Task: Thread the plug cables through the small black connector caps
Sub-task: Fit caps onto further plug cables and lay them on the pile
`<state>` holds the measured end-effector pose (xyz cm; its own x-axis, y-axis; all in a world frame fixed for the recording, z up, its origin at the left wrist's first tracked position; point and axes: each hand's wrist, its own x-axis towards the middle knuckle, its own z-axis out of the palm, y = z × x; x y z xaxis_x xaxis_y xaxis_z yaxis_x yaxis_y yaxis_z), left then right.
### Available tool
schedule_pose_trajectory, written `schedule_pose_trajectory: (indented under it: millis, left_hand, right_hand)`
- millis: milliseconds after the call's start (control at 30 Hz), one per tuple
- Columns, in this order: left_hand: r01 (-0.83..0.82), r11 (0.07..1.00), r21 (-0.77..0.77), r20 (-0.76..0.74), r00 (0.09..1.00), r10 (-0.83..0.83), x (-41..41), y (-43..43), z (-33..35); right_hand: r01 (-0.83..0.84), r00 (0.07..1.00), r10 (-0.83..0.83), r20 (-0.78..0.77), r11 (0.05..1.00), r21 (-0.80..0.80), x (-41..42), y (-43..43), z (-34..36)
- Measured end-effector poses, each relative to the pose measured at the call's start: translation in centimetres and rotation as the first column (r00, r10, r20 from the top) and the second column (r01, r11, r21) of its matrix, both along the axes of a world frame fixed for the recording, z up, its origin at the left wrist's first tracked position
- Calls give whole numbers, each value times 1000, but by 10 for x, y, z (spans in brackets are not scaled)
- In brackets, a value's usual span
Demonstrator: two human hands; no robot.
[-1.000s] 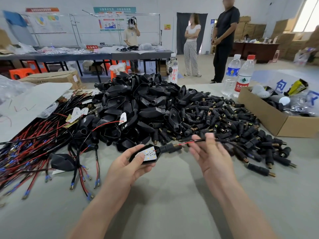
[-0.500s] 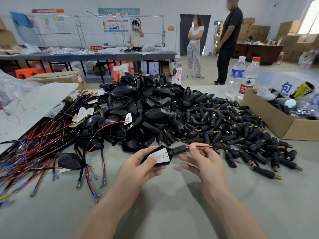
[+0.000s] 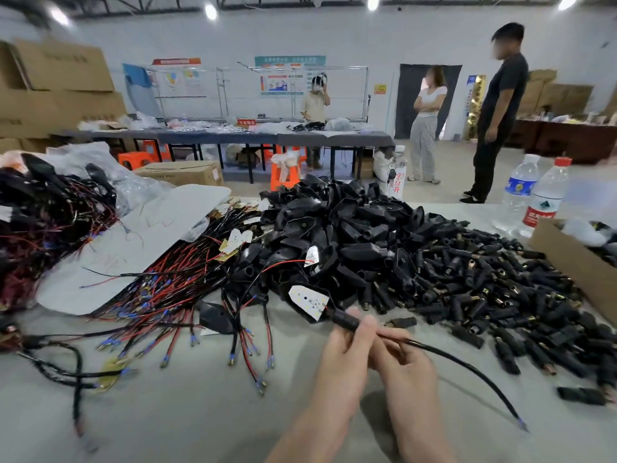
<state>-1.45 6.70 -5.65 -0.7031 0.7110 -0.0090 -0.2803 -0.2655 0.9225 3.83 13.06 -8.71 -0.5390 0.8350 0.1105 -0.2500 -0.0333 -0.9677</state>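
- Two bare hands meet low in the middle of the view, above a grey table [image 3: 200, 422].
- Left hand [image 3: 345, 355] has thumb and fingers closed round a small black connector cap [image 3: 344, 319], which sits on a black cable [image 3: 467, 365].
- Right hand [image 3: 405, 367], touching the left, curls its fingers round the same cable just behind the cap.
- Beyond the cap, a black teardrop housing [image 3: 298, 312] faced with a white circuit board [image 3: 309, 301] juts up and left from the left hand.
- Free cable sweeps right and down over the table, ending in a blue tip [image 3: 522, 423].
- Behind the hands lies a heap of black housings [image 3: 334, 228]; to its right spreads a heap of small black plug pieces [image 3: 484, 285], many with brass ends.
- Red and black wires [image 3: 167, 295] with blue tips fan across the left side of the table.
- Water bottles [image 3: 521, 192], two of them, and an open cardboard box [image 3: 574, 265] stand at the right edge.
- Three people stand in the hall beyond.
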Motion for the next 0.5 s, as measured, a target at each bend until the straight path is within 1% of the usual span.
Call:
schedule_pose_trajectory:
  millis: [67, 133, 200, 267, 300, 333, 400, 467, 500]
  left_hand:
    - [-101, 994, -37, 48, 994, 103, -3, -4, 3]
    - [-122, 992, -22, 149, 981, 124, -7, -13, 7]
    - [-118, 993, -6, 196, 974, 116, -10, -25, 11]
    - [-101, 995, -24, 168, 980, 104, -19, -38, 13]
    - [-114, 992, -58, 134, 984, 121, -25, -44, 15]
    - [-147, 984, -102, 99, 983, 157, -34, -52, 17]
    - [-229, 960, -160, 45, 970, 238, -54, -67, 23]
    - [-289, 945, -154, 34, 954, 297, -77, -86, 32]
    - [-323, 935, -146, 39, 942, 332, -89, -97, 36]
  right_hand:
    - [43, 999, -43, -3, 989, 141, -5, -10, -1]
    - [50, 998, -58, 24, 962, 270, -7, -19, 2]
    - [35, 997, -58, 50, 923, 383, -7, -28, 4]
    - [34, 997, -60, 41, 887, 460, -8, -36, 9]
    - [27, 998, -49, 34, 879, 475, -10, -41, 12]
    - [12, 999, -27, 27, 884, 468, -11, -47, 15]
    - [-93, 996, 91, 25, 926, 366, -17, -63, 18]
    - [-256, 965, 239, 104, 945, 203, -28, -82, 19]
    - [-341, 934, 321, 159, 933, 118, -35, -92, 18]
